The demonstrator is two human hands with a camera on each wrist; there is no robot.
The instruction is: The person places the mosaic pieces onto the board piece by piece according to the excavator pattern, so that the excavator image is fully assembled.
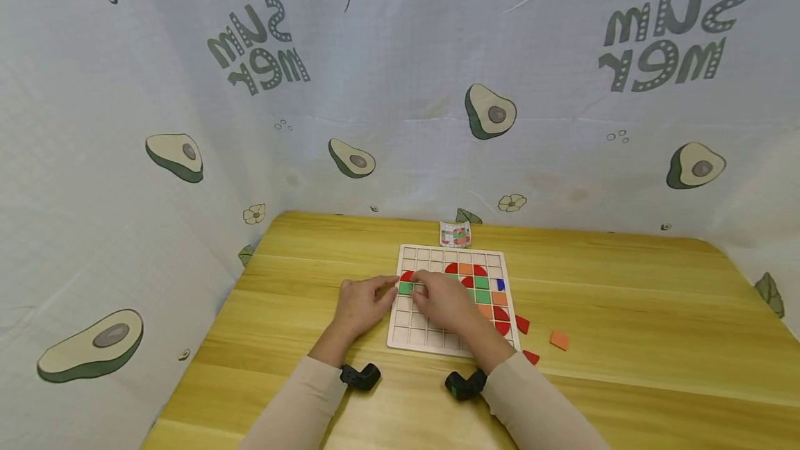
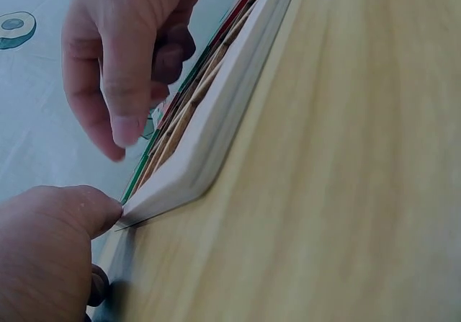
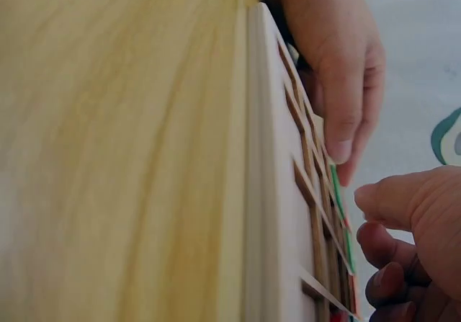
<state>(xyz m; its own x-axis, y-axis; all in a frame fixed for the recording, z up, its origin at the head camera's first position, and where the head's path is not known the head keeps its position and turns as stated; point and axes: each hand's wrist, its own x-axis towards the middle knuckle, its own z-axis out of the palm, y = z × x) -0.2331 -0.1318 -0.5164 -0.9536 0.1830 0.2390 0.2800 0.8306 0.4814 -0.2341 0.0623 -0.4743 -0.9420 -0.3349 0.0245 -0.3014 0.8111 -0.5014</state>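
A pale wooden grid board (image 1: 417, 334) lies on the table, with red, green, orange and blue pieces set in some of its cells. My left hand (image 1: 364, 305) is at the board's left edge, its thumb right at the rim in the left wrist view. Over the left part of the board hovers my right hand (image 1: 446, 299), thumb and fingers apart and nothing seen between them. Close to both hands' fingertips are a red rounded piece (image 1: 406, 275) and a green square (image 1: 405, 288) in the left column. The right hand hides some of the middle cells.
A small printed card (image 1: 455, 235) with a coloured grid pattern stands behind the board. To the right lie an orange square (image 1: 559, 340) and red pieces (image 1: 522, 324) on the wooden table (image 1: 625, 311). A white curtain (image 1: 400, 75) with avocado prints hangs behind the table.
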